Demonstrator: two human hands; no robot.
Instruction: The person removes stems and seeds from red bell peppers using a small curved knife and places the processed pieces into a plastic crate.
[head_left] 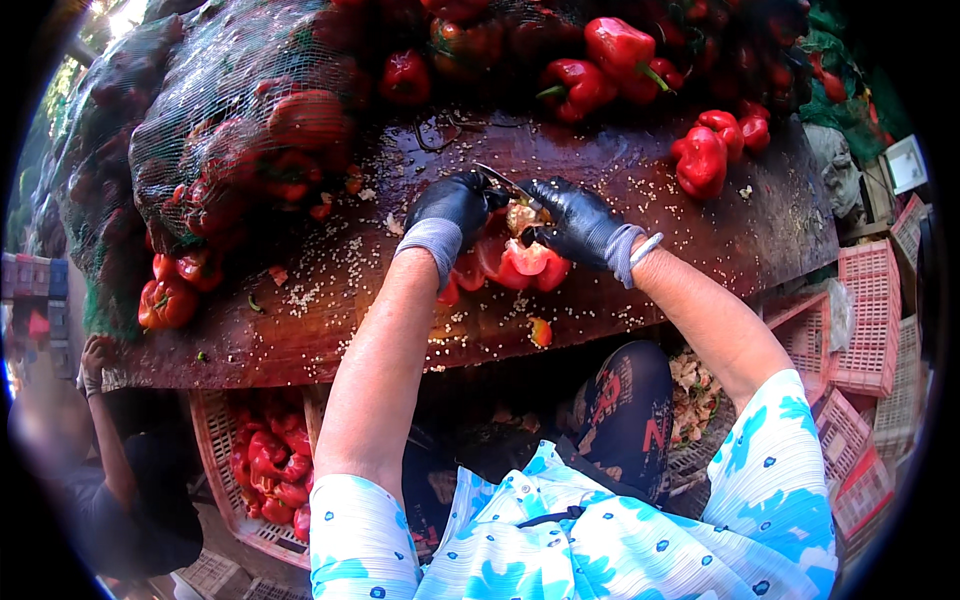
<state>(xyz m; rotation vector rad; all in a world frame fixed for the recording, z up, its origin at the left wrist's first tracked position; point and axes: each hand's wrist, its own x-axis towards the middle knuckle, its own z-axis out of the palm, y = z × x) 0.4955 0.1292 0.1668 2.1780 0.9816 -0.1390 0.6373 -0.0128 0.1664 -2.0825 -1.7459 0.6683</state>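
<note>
My left hand (448,208), in a black glove, is closed near the tip of a small knife (503,178); what its fingers hold is unclear. My right hand (574,222), also black-gloved, is closed round the other end of the knife, its fingers against a pale, seedy pepper core (522,216). Red cut pepper pieces (525,263) lie just below both hands on the wooden board (375,290), which is scattered with seeds.
Mesh sacks of peppers (240,130) fill the back left. Loose peppers (700,160) sit at the back right. Below the board are a crate of peppers (271,460) and a scrap basket (690,395). A co-worker (115,480) is at left. Pink crates (865,310) are stacked at right.
</note>
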